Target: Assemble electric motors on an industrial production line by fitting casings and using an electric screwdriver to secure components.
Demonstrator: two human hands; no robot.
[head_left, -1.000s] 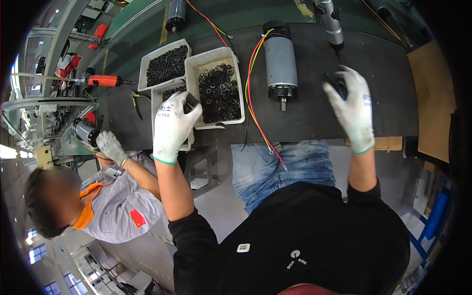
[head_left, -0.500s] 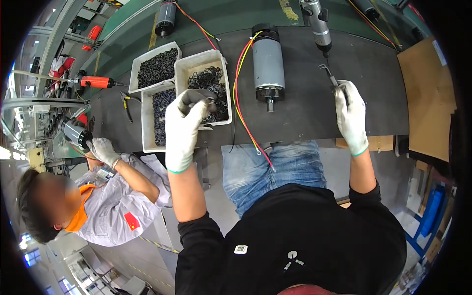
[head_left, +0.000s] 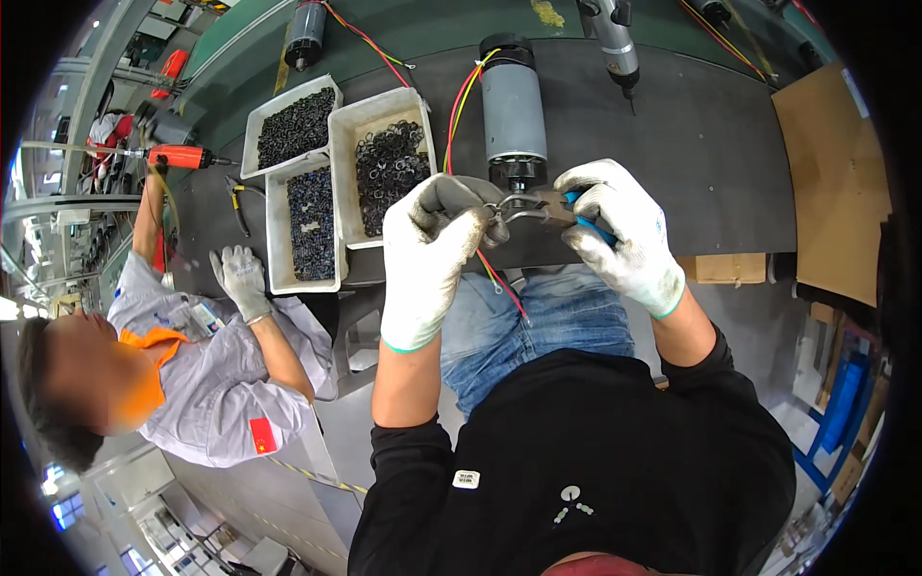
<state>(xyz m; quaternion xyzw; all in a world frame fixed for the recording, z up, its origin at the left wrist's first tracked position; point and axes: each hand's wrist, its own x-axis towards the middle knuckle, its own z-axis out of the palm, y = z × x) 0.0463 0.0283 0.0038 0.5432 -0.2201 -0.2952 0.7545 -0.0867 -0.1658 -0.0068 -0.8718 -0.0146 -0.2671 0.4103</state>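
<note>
Gripping pliers (head_left: 555,209), the right hand (head_left: 626,240) faces a likely ring (head_left: 494,215) pinched in the left hand (head_left: 424,259); pliers slipping could fling it.

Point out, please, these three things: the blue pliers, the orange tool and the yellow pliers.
Blue pliers (head_left: 555,208): head view, on their metal body.
Orange tool (head_left: 178,156): head view, on its orange casing.
Yellow pliers (head_left: 237,204): head view, on one handle.
</note>
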